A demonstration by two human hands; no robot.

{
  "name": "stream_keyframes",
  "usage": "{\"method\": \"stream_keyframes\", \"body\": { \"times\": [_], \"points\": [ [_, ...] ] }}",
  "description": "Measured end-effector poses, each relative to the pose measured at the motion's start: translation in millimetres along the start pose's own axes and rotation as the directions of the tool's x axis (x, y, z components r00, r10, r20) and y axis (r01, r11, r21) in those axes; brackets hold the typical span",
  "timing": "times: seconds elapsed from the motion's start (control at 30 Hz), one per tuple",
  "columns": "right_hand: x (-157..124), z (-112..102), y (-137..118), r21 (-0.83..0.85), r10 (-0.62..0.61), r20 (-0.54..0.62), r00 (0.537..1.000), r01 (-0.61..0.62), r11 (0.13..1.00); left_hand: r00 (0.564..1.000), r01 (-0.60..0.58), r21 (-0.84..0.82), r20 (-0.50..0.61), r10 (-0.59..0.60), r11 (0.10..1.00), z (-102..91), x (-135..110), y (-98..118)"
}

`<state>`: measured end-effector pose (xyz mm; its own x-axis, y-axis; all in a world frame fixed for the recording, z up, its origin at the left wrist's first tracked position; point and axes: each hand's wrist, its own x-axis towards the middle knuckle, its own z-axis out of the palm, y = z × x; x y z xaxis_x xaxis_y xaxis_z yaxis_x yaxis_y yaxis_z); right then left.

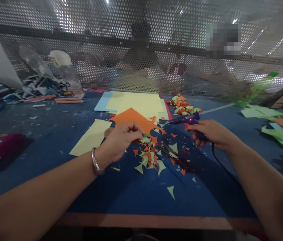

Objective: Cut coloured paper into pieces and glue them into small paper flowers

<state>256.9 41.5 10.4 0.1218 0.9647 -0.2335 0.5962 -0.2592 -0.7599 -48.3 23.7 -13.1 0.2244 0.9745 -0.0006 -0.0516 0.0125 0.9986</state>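
Observation:
My left hand [121, 140], with a silver bangle at the wrist, pinches a small piece of green paper [145, 135] above a heap of orange and pale green paper scraps [146, 160]. Wrapped in my right hand [214, 134] is a dark purple glue gun [187, 119], its nozzle pointing left and a red light lit on its body. Its black cord runs down past my wrist. Dark-handled scissors [172, 153] lie beside the scraps. Behind my left hand rest an orange sheet [131, 116] and a pale yellow sheet [88, 137].
Stacked yellow and blue sheets [136, 99] lie at the back, near a pile of curled paper pieces [181, 104]. A perforated metal screen [93, 50] stands behind. Left are a purple power strip [2, 147] and a water bottle [67, 73]; right, a green bottle [259, 88].

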Motion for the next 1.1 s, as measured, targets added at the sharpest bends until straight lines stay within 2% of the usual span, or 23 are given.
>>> {"method": "stream_keyframes", "body": {
  "times": [0.13,0.27,0.37,0.4,0.5,0.53,0.6,0.67,0.83,0.97,1.03,1.1],
  "points": [
    [6.4,-0.6,5.5,-0.185,-0.035,0.025,0.999,0.039,0.982,0.999,0.018,-0.013,0.032,-0.017,1.0,2.4,-2.3,1.0],
    [4.3,-5.1,3.9,-0.393,-0.145,-0.111,0.983,0.09,0.915,0.996,-0.041,0.029,0.082,0.039,0.999,2.6,-4.2,-0.1],
    [-9.0,2.1,-4.8,-0.478,-0.27,-0.26,0.927,0.12,0.87,0.989,-0.114,0.112,0.109,0.102,0.987,2.0,-4.0,-3.3],
    [-15.4,8.0,-8.4,-0.505,-0.38,-0.28,0.881,0.202,0.839,0.986,-0.132,0.137,0.115,0.116,0.982,2.1,-3.8,-4.8],
    [-36.9,33.3,-18.8,-0.379,-0.578,-0.108,0.809,0.504,0.776,0.981,-0.168,0.2,0.128,0.145,0.965,3.7,-3.8,-8.9],
    [-43.9,42.4,-21.7,-0.34,-0.6,-0.027,0.799,0.557,0.757,0.98,-0.176,0.224,0.134,0.149,0.959,4.7,-4.1,-10.0],
    [-55.9,58.6,-26.4,-0.274,-0.679,0.098,0.727,0.676,0.684,0.977,-0.184,0.275,0.158,0.144,0.944,7.0,-5.1,-11.2],
    [-63.5,70.0,-29.2,-0.215,-0.722,0.171,0.67,0.741,0.636,0.972,-0.187,0.303,0.197,0.13,0.935,9.1,-6.1,-11.6],
    [-65.7,79.6,-30.0,-0.217,-0.767,0.222,0.602,0.797,0.563,0.953,-0.232,0.344,0.266,0.142,0.91,12.1,-8.0,-11.3],
    [-63.5,80.7,-27.4,-0.25,-0.798,0.201,0.569,0.817,0.519,0.961,-0.208,0.353,0.247,0.123,0.912,14.8,-10.7,-8.1],
    [-63.4,81.0,-26.0,-0.27,-0.813,0.171,0.557,0.82,0.505,0.972,-0.144,0.279,0.222,0.082,0.949,16.8,-12.7,-5.2],
    [-63.8,80.8,-25.1,-0.271,-0.84,0.128,0.528,0.833,0.482,0.978,-0.05,0.117,0.205,0.025,0.992,18.4,-14.6,-2.2]
  ]
}}
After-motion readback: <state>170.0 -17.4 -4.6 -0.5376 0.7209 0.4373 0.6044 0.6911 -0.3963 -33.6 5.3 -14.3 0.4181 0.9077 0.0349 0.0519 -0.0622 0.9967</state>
